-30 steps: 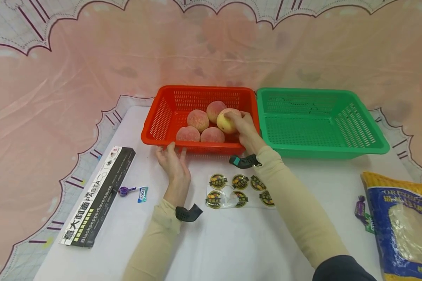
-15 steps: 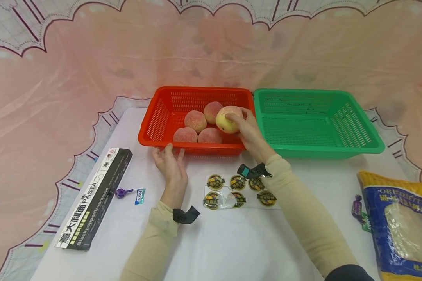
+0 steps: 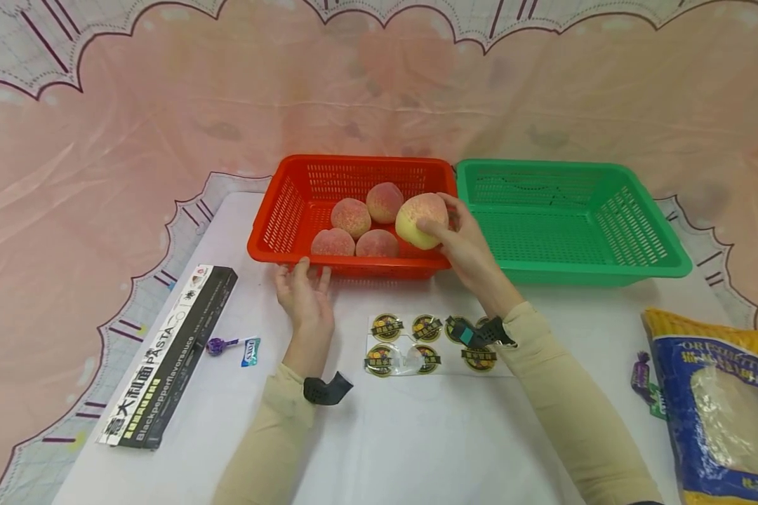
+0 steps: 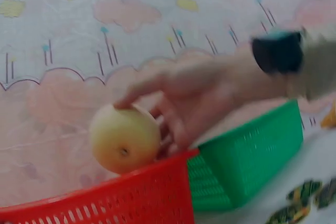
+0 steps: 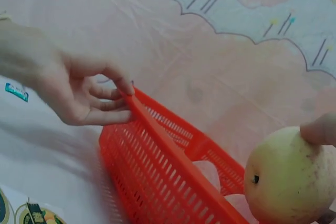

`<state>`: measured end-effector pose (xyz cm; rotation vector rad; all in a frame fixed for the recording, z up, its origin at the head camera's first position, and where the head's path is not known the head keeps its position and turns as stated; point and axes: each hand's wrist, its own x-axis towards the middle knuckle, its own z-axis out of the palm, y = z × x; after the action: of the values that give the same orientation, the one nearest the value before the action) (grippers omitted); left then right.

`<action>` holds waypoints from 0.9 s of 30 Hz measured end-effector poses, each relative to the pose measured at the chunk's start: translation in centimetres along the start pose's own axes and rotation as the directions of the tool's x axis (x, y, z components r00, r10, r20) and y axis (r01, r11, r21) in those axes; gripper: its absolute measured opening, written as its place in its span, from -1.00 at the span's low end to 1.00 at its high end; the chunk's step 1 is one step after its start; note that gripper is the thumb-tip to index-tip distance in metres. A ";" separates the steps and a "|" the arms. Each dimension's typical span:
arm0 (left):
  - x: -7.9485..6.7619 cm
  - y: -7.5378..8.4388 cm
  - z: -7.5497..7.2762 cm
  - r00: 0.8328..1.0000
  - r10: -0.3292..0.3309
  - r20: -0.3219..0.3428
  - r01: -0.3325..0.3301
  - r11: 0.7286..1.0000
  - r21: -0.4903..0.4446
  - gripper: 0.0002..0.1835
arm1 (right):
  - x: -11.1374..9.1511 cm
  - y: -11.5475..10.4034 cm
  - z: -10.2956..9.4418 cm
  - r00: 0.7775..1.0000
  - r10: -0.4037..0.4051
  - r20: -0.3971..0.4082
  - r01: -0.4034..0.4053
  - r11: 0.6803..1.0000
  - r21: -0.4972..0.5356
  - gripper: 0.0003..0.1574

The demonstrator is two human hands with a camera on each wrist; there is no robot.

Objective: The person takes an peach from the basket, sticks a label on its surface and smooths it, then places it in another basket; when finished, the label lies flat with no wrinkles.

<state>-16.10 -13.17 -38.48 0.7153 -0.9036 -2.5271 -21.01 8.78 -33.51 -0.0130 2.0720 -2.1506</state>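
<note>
Over the right end of the red basket (image 3: 347, 259), my right hand (image 3: 470, 242) holds a yellow-pink peach (image 3: 422, 221) between thumb and fingers, raised above the rim. The left wrist view shows this peach (image 4: 123, 139) from below, with its dark stem pit. My left hand (image 3: 306, 305) grips the basket's front rim, one digit on the edge and the other fingers against the outer wall, as the right wrist view shows of this hand (image 5: 73, 90). Several pink peaches (image 3: 351, 218) lie inside the basket. The right hand's fingertips behind the peach are hidden.
A green basket (image 3: 581, 272) stands right beside the red one. In front lies a clear sheet of round stickers (image 3: 404, 345). A pasta box (image 3: 170, 358), a lollipop (image 3: 217, 346) and a small sweet (image 3: 250, 352) lie left; a bag (image 3: 726, 407) and wrapped sweets (image 3: 641, 375) lie right.
The right hand has raised the peach from among the others and moved it slightly right and nearer me, turning it. The left hand stays at the basket's front rim.
</note>
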 end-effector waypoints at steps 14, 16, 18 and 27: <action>-0.5 1.7 0.0 0.968 -0.250 -0.028 0.247 0.964 -0.096 -0.55 | -2.7 1.3 -2.2 0.962 -0.233 0.143 0.247 0.965 -0.084 -0.12; -0.5 1.6 0.0 0.967 -0.251 -0.031 0.248 0.964 -0.096 -0.53 | -3.1 1.5 -2.5 0.952 -0.262 0.160 0.276 0.958 -0.077 -0.11; -0.4 1.6 0.0 0.968 -0.249 -0.036 0.245 0.965 -0.094 -0.52 | -3.5 1.8 -2.8 0.944 -0.282 0.173 0.298 0.951 -0.078 -0.10; -0.2 1.1 -0.2 0.978 -0.202 -0.043 0.198 0.977 -0.083 -0.48 | -5.6 2.5 -5.0 0.912 -0.335 0.236 0.358 0.932 -0.061 -0.05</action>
<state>-15.64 -13.98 -37.77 0.8825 -0.7438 -2.6878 -15.74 14.34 -35.60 -0.6528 2.1742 -2.0985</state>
